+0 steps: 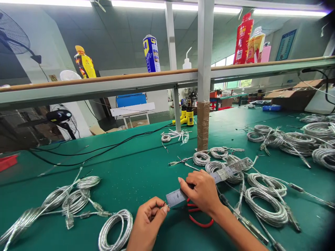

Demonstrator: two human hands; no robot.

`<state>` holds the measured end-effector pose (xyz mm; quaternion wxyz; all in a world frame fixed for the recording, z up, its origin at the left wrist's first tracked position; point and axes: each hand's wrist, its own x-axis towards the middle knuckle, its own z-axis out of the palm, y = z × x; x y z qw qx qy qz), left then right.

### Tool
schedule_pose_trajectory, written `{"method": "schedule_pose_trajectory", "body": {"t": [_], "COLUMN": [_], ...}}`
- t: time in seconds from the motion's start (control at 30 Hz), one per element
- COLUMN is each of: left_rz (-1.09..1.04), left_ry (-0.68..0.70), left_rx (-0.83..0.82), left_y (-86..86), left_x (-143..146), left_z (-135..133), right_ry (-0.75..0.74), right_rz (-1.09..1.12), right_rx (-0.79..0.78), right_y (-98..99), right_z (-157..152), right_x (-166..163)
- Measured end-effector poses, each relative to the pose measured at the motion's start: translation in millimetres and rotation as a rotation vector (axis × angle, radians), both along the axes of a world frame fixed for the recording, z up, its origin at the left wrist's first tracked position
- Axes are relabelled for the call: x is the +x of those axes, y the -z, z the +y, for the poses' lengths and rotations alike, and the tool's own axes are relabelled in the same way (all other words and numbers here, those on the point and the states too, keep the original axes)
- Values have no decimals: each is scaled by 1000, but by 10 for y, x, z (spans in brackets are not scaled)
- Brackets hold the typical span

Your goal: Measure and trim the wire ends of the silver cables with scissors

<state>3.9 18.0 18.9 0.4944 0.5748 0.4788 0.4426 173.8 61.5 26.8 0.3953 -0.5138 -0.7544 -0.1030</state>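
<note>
My left hand [149, 219] is closed in a pinch at the near end of a steel ruler [225, 172]; what the fingertips hold is too small to name. My right hand [201, 191] presses down on the ruler, fingers curled over it, with red-handled cutters [200, 219] lying partly under the hand. The ruler lies flat on the green table [136, 170], running away to the right over coiled silver cables [264, 205].
Coils of silver cable lie at the near left [78, 198], near centre [115, 228] and far right [309, 139]. A taped post [203, 122] stands mid-table. Black cords [104, 148] cross the back. An overhead shelf [104, 85] carries spray cans and bottles.
</note>
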Motion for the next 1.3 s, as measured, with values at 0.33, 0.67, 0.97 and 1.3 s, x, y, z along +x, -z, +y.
{"method": "schedule_pose_trajectory", "body": {"t": [0.33, 0.67, 0.97, 1.3], "left_rz": [-70, -43, 94, 179], "left_ry": [-101, -129, -31, 65], "left_rx": [-8, 47, 52, -36], "left_y": [-74, -62, -53, -36], "left_x": [36, 23, 4, -27], "left_z": [-19, -15, -13, 10], "right_ry": [0, -30, -18, -28], "right_rz": [1, -46, -67, -78], "right_rx": [96, 119, 93, -5], "right_y": [-17, -7, -8, 54], "right_z": [-20, -29, -21, 25], "right_x": [9, -12, 4, 14]}}
